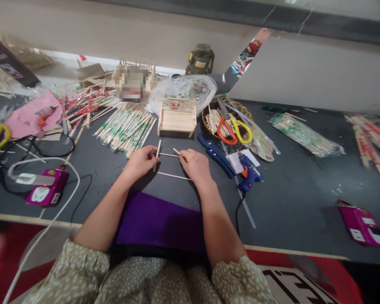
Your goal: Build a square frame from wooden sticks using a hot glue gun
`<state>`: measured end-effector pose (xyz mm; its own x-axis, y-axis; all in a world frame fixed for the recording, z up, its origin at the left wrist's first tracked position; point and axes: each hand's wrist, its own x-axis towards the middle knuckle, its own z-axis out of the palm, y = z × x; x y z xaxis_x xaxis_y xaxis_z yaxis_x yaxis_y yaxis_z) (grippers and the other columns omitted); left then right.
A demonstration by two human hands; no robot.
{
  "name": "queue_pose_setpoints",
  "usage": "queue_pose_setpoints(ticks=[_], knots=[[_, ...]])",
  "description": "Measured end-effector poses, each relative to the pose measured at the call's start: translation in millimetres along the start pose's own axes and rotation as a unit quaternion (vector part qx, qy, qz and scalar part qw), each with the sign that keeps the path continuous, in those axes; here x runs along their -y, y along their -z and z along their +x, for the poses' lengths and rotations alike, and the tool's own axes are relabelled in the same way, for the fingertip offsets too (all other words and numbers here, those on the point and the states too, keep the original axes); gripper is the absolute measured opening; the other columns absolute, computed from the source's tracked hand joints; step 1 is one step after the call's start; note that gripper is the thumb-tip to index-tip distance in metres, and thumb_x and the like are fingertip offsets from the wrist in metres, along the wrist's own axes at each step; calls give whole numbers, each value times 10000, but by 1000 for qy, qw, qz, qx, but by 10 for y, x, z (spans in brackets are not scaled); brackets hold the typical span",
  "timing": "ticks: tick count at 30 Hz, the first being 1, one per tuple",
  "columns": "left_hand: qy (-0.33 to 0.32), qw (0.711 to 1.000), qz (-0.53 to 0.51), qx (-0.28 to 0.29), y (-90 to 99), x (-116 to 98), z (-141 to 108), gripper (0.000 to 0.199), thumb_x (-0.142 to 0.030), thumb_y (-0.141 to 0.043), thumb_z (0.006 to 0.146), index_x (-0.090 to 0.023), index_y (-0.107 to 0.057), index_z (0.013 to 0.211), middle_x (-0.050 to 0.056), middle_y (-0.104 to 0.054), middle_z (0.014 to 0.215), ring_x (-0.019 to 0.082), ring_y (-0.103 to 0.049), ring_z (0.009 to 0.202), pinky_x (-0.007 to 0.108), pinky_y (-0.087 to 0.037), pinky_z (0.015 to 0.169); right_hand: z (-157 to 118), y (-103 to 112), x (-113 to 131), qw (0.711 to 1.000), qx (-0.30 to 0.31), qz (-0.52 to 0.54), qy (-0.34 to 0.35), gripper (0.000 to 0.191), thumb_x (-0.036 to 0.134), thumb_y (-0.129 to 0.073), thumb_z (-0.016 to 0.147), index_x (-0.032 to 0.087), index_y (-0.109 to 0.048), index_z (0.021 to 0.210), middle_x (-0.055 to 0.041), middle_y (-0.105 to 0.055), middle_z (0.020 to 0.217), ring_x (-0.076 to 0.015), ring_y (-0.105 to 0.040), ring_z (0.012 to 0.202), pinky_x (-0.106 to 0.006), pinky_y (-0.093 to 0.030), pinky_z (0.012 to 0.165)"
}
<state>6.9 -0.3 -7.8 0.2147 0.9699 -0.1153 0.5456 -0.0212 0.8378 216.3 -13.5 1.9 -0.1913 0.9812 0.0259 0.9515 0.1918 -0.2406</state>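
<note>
The left hand (142, 162) pinched a wooden stick (158, 148) mid-length, leaving both ends free; the right hand (194, 164) seemed to grip a second stick (176, 150), mostly hidden. A thin strip (174, 175) lay nearer the body, the little bench (177, 121) beyond, clear of the fingers.

Four thin, pale wooden sticks at the middle of the table (291, 207).
The left stick (157, 162) points toward the table's far edge, its far end leaning slightly right; it is straight and partly covered at mid-length. The right stick (176, 150) shows only a short end, slanting toward the far left corner, the rest hidden. Between them, the far crosspiece (169, 155) runs roughly along the far edge; whether it touches either is unclear. The near crosspiece (173, 175) lies flat, closer to the near edge, its right end angled slightly toward that edge.
</note>
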Motion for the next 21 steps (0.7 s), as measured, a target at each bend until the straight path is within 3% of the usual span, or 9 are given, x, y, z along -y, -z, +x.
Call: queue_pose_setpoints(ticks=[4, 7, 10, 21], knots=[[-4, 1000, -7, -2, 16, -21, -6, 251, -237, -605, 750, -174, -651, 989, -39, -604, 576, 117, -537, 509, 233, -351, 509, -95, 128, -8, 999, 11, 46, 13, 183, 268, -544, 949, 222, -707, 879, -30, -670, 844, -161, -596, 772, -267, -317, 639], [-2, 1000, -20, -14, 58, -16, -4, 227, -239, -607, 752, -184, -648, 969, -44, -592, 557, 108, -521, 487, 234, -341, 501, -221, 241, 54, 990, 95, 78, 66, 148, 257, -592, 930, 220, -702, 838, -17, -689, 838, -156, -608, 778, -259, -333, 659], [2, 999, -32, -26, 106, 2, 3, 231, -249, -611, 747, -186, -637, 967, -49, -583, 544, 108, -518, 483, 236, -350, 502, -303, 281, 153, 981, 160, 38, 107, 100, 232, -626, 911, 218, -700, 845, -25, -705, 863, -164, -618, 793, -264, -328, 648], [12, 998, -43, -46, 167, -11, -8, 294, -265, -610, 730, -159, -637, 1003, -36, -579, 552, 119, -525, 497, 252, -380, 508, -247, 187, 253, 975, 127, -15, 181, 191, 184, -511, 966, 172, -671, 863, -57, -690, 877, -165, -617, 798, -282, -333, 657]])
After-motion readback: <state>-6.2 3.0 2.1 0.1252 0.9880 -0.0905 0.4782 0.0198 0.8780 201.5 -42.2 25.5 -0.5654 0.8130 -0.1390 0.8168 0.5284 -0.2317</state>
